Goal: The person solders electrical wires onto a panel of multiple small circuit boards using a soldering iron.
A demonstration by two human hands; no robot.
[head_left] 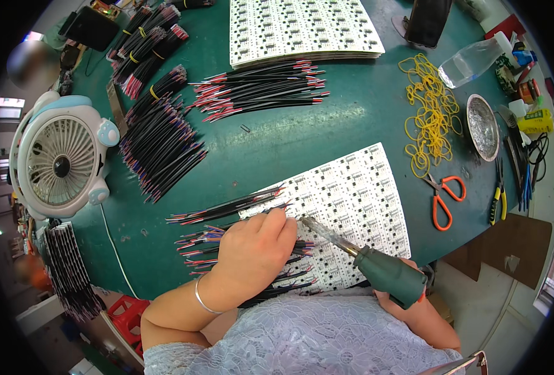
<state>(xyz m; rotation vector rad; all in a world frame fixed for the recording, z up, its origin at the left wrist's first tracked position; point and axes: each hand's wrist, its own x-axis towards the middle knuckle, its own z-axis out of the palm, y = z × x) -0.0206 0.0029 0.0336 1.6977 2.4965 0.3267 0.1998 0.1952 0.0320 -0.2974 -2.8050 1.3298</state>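
Left hand (257,250), fingers curled and pressed together, pins wire leads (227,212) to the white circuit panel (358,206) at the green table's (302,137) six o'clock. Right hand (408,306), largely hidden, grips a green-handled soldering iron (377,265), tip toward ten o'clock beside the left fingertips. Orange scissors (443,197) at three o'clock; fan (61,156) at nine o'clock.

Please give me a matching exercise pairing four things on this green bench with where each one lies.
Things:
1. small fan
2. scissors
3. yellow rubber bands
4. soldering iron

Places:
A. in the right hand
B. far left edge of the table
C. just below the rubber bands
D. upper right, beside the metal dish

Pairs: 1-B, 2-C, 3-D, 4-A
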